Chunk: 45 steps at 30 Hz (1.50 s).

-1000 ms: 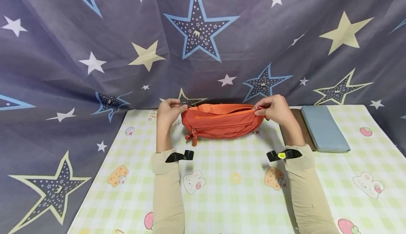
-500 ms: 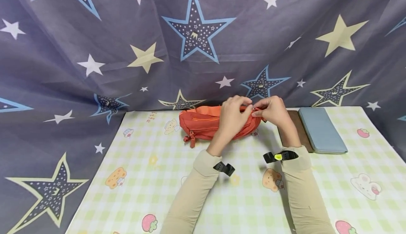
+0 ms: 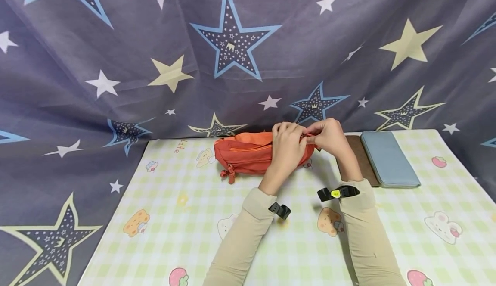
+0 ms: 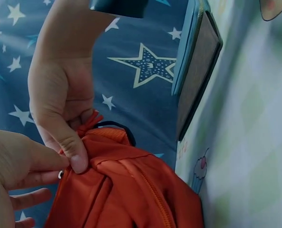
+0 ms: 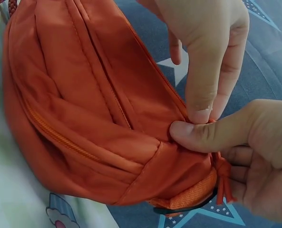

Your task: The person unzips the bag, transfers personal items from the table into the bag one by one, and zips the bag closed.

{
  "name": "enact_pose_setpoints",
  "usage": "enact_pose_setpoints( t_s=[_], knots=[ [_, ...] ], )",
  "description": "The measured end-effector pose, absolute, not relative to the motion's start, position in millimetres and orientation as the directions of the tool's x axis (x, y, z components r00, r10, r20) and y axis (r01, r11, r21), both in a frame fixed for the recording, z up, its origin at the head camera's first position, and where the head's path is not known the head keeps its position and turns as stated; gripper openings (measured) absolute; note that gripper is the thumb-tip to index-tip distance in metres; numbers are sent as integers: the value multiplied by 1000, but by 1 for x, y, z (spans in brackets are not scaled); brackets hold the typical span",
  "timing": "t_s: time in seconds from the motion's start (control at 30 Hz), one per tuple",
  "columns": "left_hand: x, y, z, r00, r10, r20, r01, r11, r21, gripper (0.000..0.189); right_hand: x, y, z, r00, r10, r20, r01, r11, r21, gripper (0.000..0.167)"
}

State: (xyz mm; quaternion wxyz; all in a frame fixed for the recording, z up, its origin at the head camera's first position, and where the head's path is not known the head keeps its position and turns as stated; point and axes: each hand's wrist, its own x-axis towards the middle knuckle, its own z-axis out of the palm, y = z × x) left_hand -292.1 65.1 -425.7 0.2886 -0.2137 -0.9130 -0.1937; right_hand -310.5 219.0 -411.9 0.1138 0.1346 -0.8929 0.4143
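Observation:
An orange-red waist bag (image 3: 246,159) rests at the back of the table, its long zip facing up. My right hand (image 3: 329,137) pinches the bag's right end between thumb and fingers. Over the bag's right part reaches my left hand (image 3: 287,146), thumb and forefinger pinching at the zip right beside the right thumb. In the left wrist view a small silver zip slider (image 4: 61,174) shows at the left fingertips. A red cord pull (image 5: 222,178) hangs by the right fingers in the right wrist view. Another knotted pull (image 3: 231,175) dangles at the bag's left front.
Right of the bag lie a light blue zip-around wallet (image 3: 389,159) and a flat brown item (image 3: 362,159) partly beneath it. A grey star-printed curtain (image 3: 248,92) hangs directly behind the table. The checked tablecloth (image 3: 186,230) spreads in front.
My left hand has left the bag's left end and moved right to meet the right hand at the zip. The right hand keeps its grip at the right end. The head view has shifted slightly.

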Motion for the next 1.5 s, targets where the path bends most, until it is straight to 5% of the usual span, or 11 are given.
enact_pose_setpoints(
  t_s=[0.73, 1.37, 1.5],
  knots=[
    [-293, 57, -421, -721, 378, 581, 540, 832, 128, 11, -312, 217, -408, -942, -165, 292, -327, 647, -689, 11],
    [-295, 56, -423, -745, 340, 574, 521, 834, 182, 14, -312, 215, -411, -926, -177, 334, -364, 653, -664, 8],
    [-295, 53, -424, -767, 310, 562, 531, 798, 284, 9, -311, 214, -412, -928, -184, 323, -362, 644, -674, 7]
  ],
)
